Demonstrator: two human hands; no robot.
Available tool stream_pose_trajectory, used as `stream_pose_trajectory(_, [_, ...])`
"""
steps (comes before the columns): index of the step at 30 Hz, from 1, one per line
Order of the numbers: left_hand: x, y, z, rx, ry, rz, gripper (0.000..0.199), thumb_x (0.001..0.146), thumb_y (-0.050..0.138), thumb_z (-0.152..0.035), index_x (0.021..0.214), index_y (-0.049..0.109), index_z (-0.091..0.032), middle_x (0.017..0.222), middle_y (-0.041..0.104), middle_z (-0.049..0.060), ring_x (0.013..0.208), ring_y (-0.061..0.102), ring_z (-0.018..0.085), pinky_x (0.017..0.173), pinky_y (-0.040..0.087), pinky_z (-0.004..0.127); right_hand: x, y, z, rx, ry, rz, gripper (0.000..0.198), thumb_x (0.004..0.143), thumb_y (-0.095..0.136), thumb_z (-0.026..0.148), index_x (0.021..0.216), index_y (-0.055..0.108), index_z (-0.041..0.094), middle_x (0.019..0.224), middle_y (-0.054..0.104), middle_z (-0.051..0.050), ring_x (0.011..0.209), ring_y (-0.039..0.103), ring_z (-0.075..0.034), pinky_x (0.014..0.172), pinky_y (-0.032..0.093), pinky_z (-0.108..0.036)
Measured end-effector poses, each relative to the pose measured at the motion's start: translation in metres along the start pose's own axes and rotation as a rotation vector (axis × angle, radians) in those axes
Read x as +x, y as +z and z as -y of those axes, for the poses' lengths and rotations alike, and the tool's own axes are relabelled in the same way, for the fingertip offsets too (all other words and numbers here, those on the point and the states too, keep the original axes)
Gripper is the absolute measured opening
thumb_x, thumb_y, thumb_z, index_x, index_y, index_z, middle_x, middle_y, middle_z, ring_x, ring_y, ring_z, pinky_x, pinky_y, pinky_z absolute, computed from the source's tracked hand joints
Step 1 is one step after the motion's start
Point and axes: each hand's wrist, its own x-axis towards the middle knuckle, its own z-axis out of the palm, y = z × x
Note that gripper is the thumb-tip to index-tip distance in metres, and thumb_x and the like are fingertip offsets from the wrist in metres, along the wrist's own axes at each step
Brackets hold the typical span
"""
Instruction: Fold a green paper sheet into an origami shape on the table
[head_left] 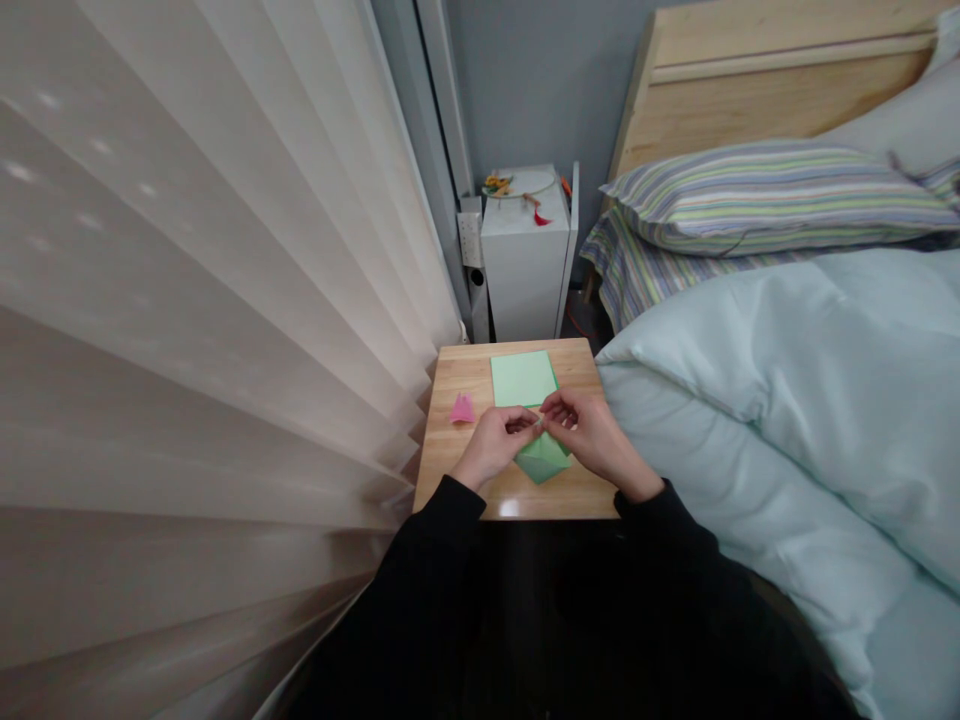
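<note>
From my end I see smooth wood on the bench (442, 470), glossy at the front; matt paper, that's the folded green sheet (543, 464) and pink origami piece (462, 409); satiny cloth on the duvet (825, 370), duller fabric curtain (225, 300).

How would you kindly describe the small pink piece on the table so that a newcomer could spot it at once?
Find the wooden table between the pale curtain and the light blue duvet. On its left part, near the left hand, sits a small pink piece. Its colour sets it apart: the flat sheet and held paper are green.
</note>
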Motion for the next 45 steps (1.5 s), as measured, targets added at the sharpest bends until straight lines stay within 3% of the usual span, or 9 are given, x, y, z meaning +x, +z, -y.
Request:
stream_pose_trajectory(5, [0.0, 0.001, 0.0, 0.039, 0.012, 0.009, 0.029, 0.079, 0.077, -0.044, 0.08, 0.076, -0.015, 0.08, 0.074, 0.006, 0.073, 0.064, 0.018, 0.072, 0.049, 0.03, 0.0, 0.002, 0.0, -0.017, 0.004, -0.015, 0.006, 0.086, 0.062, 0.024, 0.09, 0.063, 0.02, 0.08, 0.07, -0.002, 0.073, 0.065, -0.016, 0.066, 0.049, -0.028])
stream_pose_trajectory(10, [0.002, 0.001, 0.002, 0.012, 0.022, -0.076, 0.027, 0.078, 0.077, -0.041, 0.078, 0.071, -0.015, 0.077, 0.072, 0.005, 0.071, 0.063, 0.016, 0.07, 0.049, 0.028, 0.001, -0.005, 0.001, -0.061, 0.033, -0.041, 0.021, 0.082, 0.072, 0.032, 0.098, 0.066, 0.018, 0.091, 0.073, -0.006, 0.085, 0.068, -0.02, 0.073, 0.052, -0.031])
stream_pose_trajectory(14, [0.001, 0.0, 0.001, -0.046, 0.021, -0.135, 0.025, 0.076, 0.08, -0.036, 0.083, 0.067, -0.015, 0.077, 0.071, 0.003, 0.07, 0.064, 0.014, 0.067, 0.048, 0.025, 0.0, -0.01, 0.001, -0.066, 0.078, 0.087, 0.012, 0.085, 0.066, 0.029, 0.082, 0.068, 0.018, 0.078, 0.073, -0.005, 0.075, 0.067, -0.019, 0.07, 0.051, -0.031])
stream_pose_trajectory(20, [0.0, -0.001, -0.003, -0.018, -0.031, -0.166, 0.036, 0.074, 0.083, -0.033, 0.1, 0.065, -0.017, 0.071, 0.072, 0.0, 0.063, 0.064, 0.013, 0.061, 0.045, 0.022, -0.001, -0.01, -0.001, -0.098, 0.035, 0.089, 0.017, 0.087, 0.059, 0.026, 0.074, 0.067, 0.018, 0.072, 0.072, -0.003, 0.07, 0.065, -0.018, 0.067, 0.049, -0.03])
stream_pose_trajectory(26, [0.003, -0.001, 0.002, -0.064, -0.075, -0.163, 0.032, 0.067, 0.089, -0.04, 0.077, 0.07, -0.016, 0.072, 0.074, 0.004, 0.068, 0.069, 0.018, 0.062, 0.051, 0.027, 0.0, -0.01, -0.002, -0.117, 0.04, 0.107, 0.018, 0.087, 0.06, 0.027, 0.074, 0.068, 0.018, 0.073, 0.073, -0.004, 0.071, 0.065, -0.019, 0.067, 0.048, -0.03])
stream_pose_trajectory(36, [0.0, -0.003, 0.001, 0.08, 0.037, -0.174, 0.022, 0.078, 0.08, -0.038, 0.074, 0.077, -0.016, 0.076, 0.073, 0.006, 0.074, 0.065, 0.019, 0.072, 0.05, 0.031, -0.002, -0.008, -0.001, -0.105, 0.049, 0.13, 0.023, 0.09, 0.06, 0.032, 0.076, 0.071, 0.018, 0.073, 0.073, -0.004, 0.07, 0.065, -0.018, 0.068, 0.046, -0.03])
stream_pose_trajectory(45, [-0.003, 0.0, -0.002, 0.145, 0.142, -0.141, 0.017, 0.084, 0.074, -0.032, 0.077, 0.078, -0.017, 0.076, 0.069, 0.005, 0.072, 0.061, 0.016, 0.068, 0.044, 0.028, -0.001, -0.007, -0.003, -0.079, 0.079, 0.17, 0.025, 0.087, 0.063, 0.035, 0.074, 0.071, 0.016, 0.07, 0.07, -0.003, 0.068, 0.061, -0.017, 0.064, 0.041, -0.028])
